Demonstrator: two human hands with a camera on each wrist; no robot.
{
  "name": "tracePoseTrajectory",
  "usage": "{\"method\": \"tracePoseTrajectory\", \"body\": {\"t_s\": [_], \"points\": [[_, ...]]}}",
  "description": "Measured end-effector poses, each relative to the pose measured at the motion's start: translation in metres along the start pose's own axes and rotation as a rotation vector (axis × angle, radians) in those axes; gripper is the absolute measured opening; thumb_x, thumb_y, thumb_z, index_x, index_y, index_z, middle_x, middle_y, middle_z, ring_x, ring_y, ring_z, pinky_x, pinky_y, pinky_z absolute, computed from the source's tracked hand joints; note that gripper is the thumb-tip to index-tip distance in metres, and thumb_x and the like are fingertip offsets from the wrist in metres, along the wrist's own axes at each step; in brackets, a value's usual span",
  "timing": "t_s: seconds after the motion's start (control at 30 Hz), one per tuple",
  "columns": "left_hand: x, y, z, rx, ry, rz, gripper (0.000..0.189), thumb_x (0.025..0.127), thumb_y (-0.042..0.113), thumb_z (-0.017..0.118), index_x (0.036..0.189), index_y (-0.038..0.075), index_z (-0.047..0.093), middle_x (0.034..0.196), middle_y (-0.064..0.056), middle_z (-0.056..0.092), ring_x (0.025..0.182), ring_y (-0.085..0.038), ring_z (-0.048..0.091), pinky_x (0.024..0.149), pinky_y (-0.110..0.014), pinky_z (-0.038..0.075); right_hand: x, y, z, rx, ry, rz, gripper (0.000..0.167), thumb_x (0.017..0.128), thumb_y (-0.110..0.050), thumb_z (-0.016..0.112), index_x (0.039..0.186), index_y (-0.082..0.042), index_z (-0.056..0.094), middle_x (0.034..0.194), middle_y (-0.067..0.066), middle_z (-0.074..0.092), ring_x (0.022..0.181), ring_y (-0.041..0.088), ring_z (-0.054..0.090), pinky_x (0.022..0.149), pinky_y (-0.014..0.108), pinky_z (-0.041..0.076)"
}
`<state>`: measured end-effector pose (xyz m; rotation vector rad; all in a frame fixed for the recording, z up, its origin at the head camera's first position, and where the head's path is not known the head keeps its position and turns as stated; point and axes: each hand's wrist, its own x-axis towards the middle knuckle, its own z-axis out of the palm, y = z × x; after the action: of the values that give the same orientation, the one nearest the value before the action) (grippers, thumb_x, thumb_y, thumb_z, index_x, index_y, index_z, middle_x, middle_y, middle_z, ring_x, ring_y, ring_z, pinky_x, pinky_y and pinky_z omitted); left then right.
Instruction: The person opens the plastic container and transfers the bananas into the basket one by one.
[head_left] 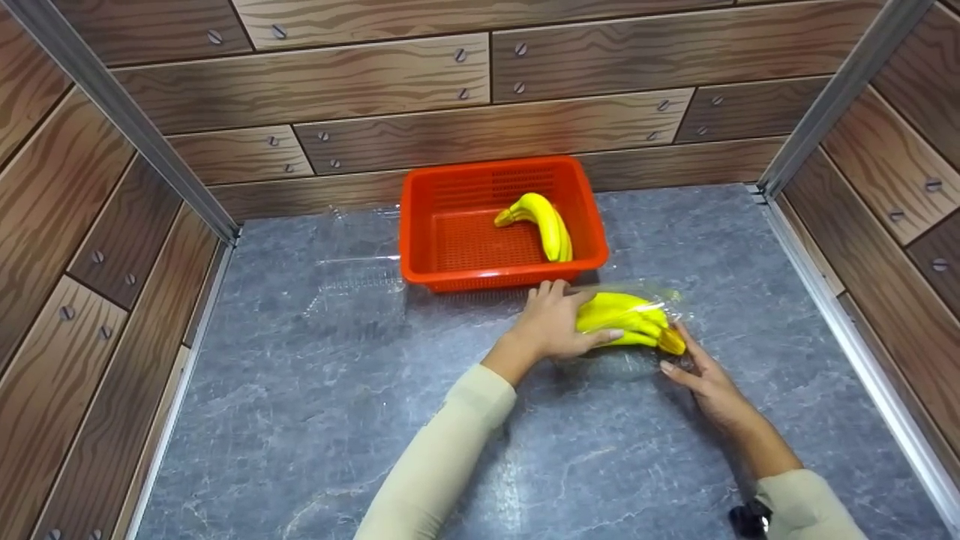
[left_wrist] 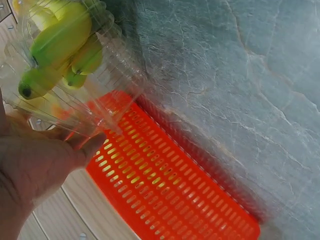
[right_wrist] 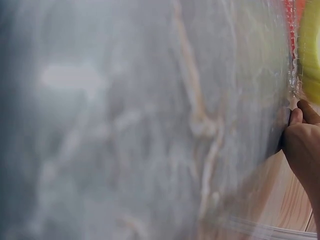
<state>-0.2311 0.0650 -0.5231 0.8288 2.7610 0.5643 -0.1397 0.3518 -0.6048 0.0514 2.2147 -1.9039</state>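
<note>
A bunch of yellow bananas [head_left: 619,313] lies inside a clear plastic container [left_wrist: 117,82] in front of the red basket. My left hand [head_left: 553,322] grips the container's left end, its thumb along the near side and its fingers at the far side. At the right end, by the bananas' brownish stem, my right hand [head_left: 711,384] holds the container between thumb and fingers. Greenish banana tips [left_wrist: 37,82] show through the plastic in the left wrist view. Only part of the right hand [right_wrist: 302,137] appears in the right wrist view, at the container's edge.
The red basket [head_left: 502,279] stands against the back wall with another banana bunch [head_left: 546,223] in it. Left of it lies another clear plastic container [head_left: 360,289]. Wood-patterned walls [head_left: 390,79] enclose the grey marbled surface [head_left: 300,420] on three sides.
</note>
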Motion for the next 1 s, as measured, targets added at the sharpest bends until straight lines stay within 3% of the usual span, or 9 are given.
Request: {"method": "tracePoseTrajectory", "body": {"t_s": [0.17,0.3,0.53,0.8,1.0], "points": [[0.003,0.002,-0.012,-0.078,-0.037,-0.012,0.086,0.092,0.088,0.047,0.161,0.036,0.049,0.153,-0.004,0.058,0.132,-0.025,0.050,0.114,-0.045,0.042,0.001,0.000,-0.001,-0.029,-0.008,-0.033,0.089,0.104,-0.005,0.063,0.173,-0.020,0.010,0.182,0.014,-0.002,0.167,0.038,0.001,0.134,0.066,-0.002],[0.005,0.002,-0.022,-0.118,-0.078,-0.017,0.089,0.090,0.088,0.053,0.160,0.034,0.050,0.155,-0.001,0.060,0.136,-0.026,0.054,0.118,-0.043,0.043,0.003,0.001,0.000,-0.056,-0.015,-0.039,0.090,0.103,-0.007,0.065,0.174,-0.022,0.011,0.182,0.013,-0.001,0.166,0.035,0.008,0.133,0.067,0.000],[0.007,0.003,-0.032,-0.188,-0.116,-0.032,0.098,0.080,0.082,0.073,0.159,0.027,0.052,0.158,0.006,0.060,0.147,-0.020,0.056,0.123,-0.040,0.047,0.002,0.002,0.000,-0.020,-0.020,-0.019,0.089,0.103,-0.006,0.064,0.173,-0.013,0.008,0.181,0.018,-0.005,0.166,0.045,-0.007,0.133,0.068,-0.005],[0.006,0.012,-0.038,-0.154,-0.093,-0.045,0.099,0.080,0.078,0.078,0.159,0.026,0.051,0.156,0.004,0.062,0.144,-0.022,0.059,0.119,-0.042,0.051,0.001,0.002,0.001,0.007,-0.020,-0.003,0.091,0.103,-0.005,0.065,0.173,-0.016,0.008,0.181,0.017,-0.006,0.167,0.042,-0.009,0.133,0.066,-0.004],[0.002,0.017,-0.042,-0.104,-0.044,-0.044,0.097,0.082,0.078,0.076,0.159,0.024,0.051,0.151,0.003,0.066,0.138,-0.021,0.064,0.116,-0.041,0.053,-0.002,0.004,0.002,-0.017,-0.026,-0.040,0.089,0.103,-0.007,0.066,0.173,-0.019,0.013,0.182,0.014,-0.005,0.167,0.042,-0.011,0.132,0.069,-0.007]]}}
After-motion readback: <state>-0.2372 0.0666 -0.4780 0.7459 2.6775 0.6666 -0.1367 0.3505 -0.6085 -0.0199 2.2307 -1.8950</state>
